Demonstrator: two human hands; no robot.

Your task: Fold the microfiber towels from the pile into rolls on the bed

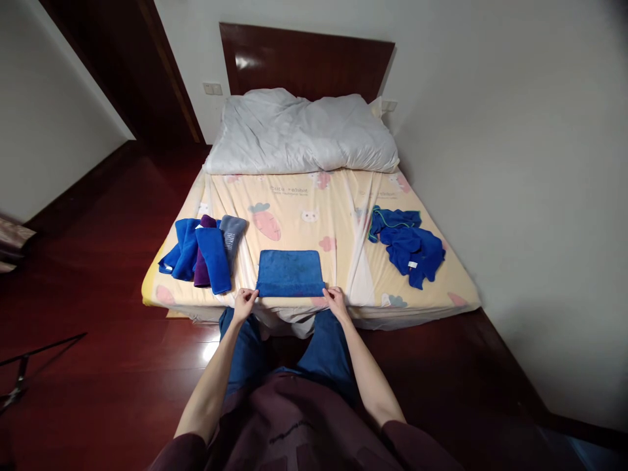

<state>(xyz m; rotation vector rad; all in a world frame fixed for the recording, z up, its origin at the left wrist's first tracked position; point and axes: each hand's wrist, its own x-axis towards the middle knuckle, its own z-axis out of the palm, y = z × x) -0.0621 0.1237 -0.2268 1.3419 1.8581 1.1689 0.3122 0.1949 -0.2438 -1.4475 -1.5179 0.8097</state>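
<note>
A blue towel (289, 269) lies flat near the front edge of the bed, with a strip along its near side folded over. My left hand (244, 303) pinches the near left corner of this towel. At the near right corner, my right hand (335, 303) has its fingers closed on the cloth in the same way. To the left lie several folded towels, among them a bright blue one (214, 258), a purple one (201, 271) and a grey one (233, 232). Crumpled blue towels (412, 248) lie in a loose heap on the right.
The bed (294, 226) has a yellowish sheet with carrot and rabbit prints. A pale quilt (304, 134) is bunched at the far end, before a dark wooden headboard (309, 59). A thin black stand leg (44, 350) is on the red floor at left.
</note>
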